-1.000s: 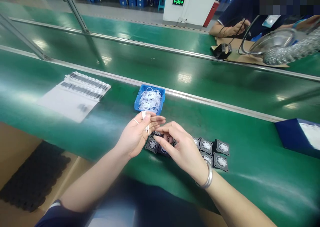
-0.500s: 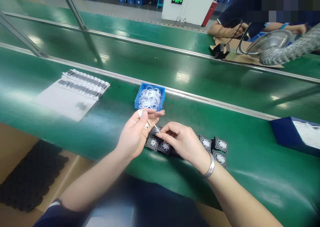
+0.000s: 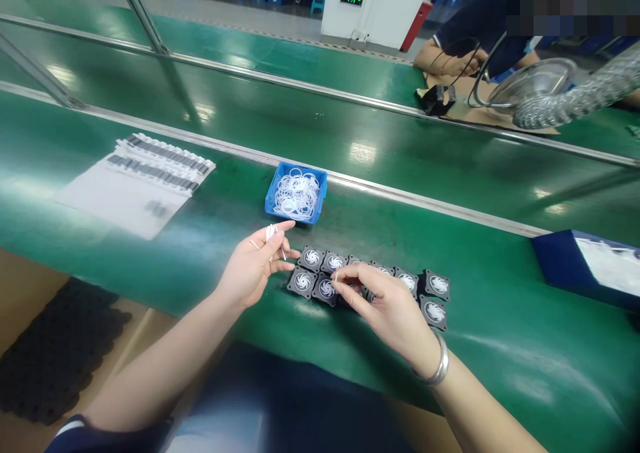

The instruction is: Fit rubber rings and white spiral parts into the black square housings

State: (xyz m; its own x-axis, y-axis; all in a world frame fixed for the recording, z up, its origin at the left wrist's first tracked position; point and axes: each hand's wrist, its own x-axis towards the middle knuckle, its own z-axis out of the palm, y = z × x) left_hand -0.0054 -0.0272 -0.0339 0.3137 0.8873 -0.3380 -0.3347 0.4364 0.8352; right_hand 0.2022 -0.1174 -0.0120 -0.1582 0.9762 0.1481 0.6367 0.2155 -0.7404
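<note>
My left hand (image 3: 247, 270) is over the bench, closed around several small white strips (image 3: 271, 232) that stick out between thumb and fingers. My right hand (image 3: 393, 300) pinches a thin white piece (image 3: 335, 277) between thumb and index finger, just above the fans. Beneath it lie two rows of small square black cooling fans (image 3: 303, 282) with pale swirled blades; my right hand hides part of them. Beyond my left hand, a blue bin (image 3: 271, 210) holds a heap of thin white rings (image 3: 299, 194).
On the left lies a white sheet (image 3: 120, 203) with rows of grey-and-white strips. A dark blue box (image 3: 555, 260) stands at the right edge. Metal rails (image 3: 240, 156) cross the green bench. Opposite, a co-worker's hand (image 3: 463, 63) is near a flexible duct (image 3: 565, 106).
My hands have moved apart: the left has drawn back to the left, while the right has come away from it with a white piece and is over the fans.
</note>
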